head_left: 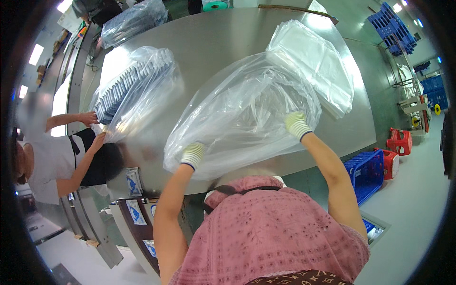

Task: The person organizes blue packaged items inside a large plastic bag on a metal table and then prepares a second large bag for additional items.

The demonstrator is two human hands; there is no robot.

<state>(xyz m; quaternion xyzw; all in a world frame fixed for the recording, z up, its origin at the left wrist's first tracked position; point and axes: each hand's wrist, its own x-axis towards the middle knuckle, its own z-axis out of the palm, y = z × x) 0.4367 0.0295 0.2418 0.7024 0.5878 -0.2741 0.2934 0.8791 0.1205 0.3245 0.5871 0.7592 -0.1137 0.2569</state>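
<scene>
A large clear plastic bag (247, 109) lies spread and puffed up on the metal table (204, 42) in front of me. My left hand (193, 154), in a striped knitted glove, is closed on the bag's near left part. On its near right side my right hand (297, 124), gloved the same way, grips the film with curled fingers. Both arms reach forward, well apart. Folds of film blur the exact fingertips. Just beyond the bag, a stack of flat clear bags (316, 66) lies at the right.
At the left a co-worker's hands (90, 118) touch a clear bag holding a row of blue-grey packets (130, 83). Another filled bag (135, 21) sits far left. A conveyor (137, 213) carries packets near my left. Blue crates (365, 175) and red stools (399, 141) stand right.
</scene>
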